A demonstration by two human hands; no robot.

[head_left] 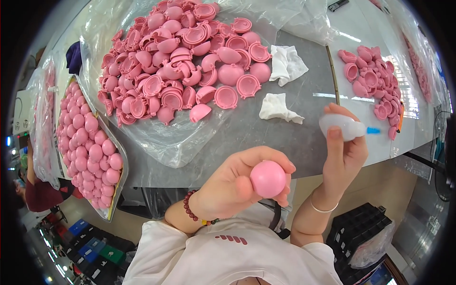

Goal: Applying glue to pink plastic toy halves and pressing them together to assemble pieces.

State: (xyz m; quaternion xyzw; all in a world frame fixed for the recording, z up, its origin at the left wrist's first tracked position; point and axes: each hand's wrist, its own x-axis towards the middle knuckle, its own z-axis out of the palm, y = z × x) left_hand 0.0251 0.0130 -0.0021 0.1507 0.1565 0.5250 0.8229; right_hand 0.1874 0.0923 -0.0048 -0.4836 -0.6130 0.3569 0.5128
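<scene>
While pink balls (88, 148) fill a tray (125, 175), the right hand (345, 151) grips a bottle (350, 128).

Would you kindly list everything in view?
Half shells: many, pink, upper left
Smaller shell heap: one, pink, right
Balls: many, pink, left
Pink ball: one, pink, centre
Squeeze bottle: one, whitish, centre-right
Wipes: two, white, upper centre
Rod: one, brown, upper right
Table: one, grey, centre
Plastic sheeting: several, clear, upper area
Bundle: one, purple, upper left
Crates: count unclear, black, lower right
Bins: several, blue and green, lower left
Co-worker's sleeve: one, maroon, left
Bracelet: one, mostly red, left wrist
Bangle: one, pale, right wrist
Shirt: one, white, bottom
Left hand: one, bare, around pink ball
Right hand: one, bare, around squeeze bottle
</scene>
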